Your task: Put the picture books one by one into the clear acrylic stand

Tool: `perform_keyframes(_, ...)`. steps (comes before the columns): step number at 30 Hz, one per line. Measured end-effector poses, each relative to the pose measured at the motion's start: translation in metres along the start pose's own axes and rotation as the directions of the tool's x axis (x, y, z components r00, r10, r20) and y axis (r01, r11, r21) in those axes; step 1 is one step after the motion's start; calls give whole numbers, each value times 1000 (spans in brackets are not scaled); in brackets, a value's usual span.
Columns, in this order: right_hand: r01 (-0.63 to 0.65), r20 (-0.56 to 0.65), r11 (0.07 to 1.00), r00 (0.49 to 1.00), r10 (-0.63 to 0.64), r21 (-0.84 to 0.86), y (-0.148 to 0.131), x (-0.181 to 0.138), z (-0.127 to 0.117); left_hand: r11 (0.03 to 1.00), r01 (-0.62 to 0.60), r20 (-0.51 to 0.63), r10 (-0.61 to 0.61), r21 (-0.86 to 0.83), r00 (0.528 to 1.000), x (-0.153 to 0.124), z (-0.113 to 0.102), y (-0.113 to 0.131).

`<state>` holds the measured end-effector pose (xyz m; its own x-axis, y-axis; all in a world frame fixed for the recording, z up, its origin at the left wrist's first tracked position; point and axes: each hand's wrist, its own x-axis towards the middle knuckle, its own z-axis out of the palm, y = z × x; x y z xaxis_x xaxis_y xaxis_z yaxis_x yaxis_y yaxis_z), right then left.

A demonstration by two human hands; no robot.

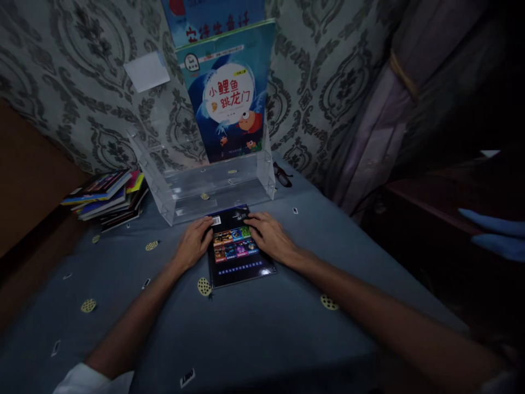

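Observation:
A dark book [238,260] with small coloured pictures on its back cover lies flat on the grey-blue tablecloth [262,328], just in front of a clear acrylic display rack [180,191]. My left hand [193,241] curls over the book's left edge near a barcode. My right hand [270,235] rests with fingers laid on the book's upper right part. In the rack stands a blue picture book [232,93] showing an orange fish, with another blue book [213,19] behind it.
A stack of thin colourful books [109,197] lies at the left by the wall. Dark glasses [282,176] sit right of the rack. Patterned wallpaper and a curtain [369,137] back the table. Blue-gloved fingers [494,232] show at the right edge.

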<state>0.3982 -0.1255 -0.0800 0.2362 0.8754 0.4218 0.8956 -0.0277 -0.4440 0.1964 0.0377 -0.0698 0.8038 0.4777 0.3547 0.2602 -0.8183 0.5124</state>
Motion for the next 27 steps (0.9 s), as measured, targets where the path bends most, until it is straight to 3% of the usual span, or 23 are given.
perform_keyframes(5, -3, 2, 1000, 1000, 3, 16, 0, 0, 1, 997, -43, 44, 40, 69, 998, 7, -1, 0)
perform_keyframes(14, 10, -10, 999, 1000, -10, 49, 5, -1, 5, 908, -311, 163, 274, 279, 948, 33, 8, 1)
perform_keyframes(27, 82, -10, 995, 997, -82, 63, 11, 1, 10, 858, -394, 347, 278, 329, 896, 72, 35, 34)
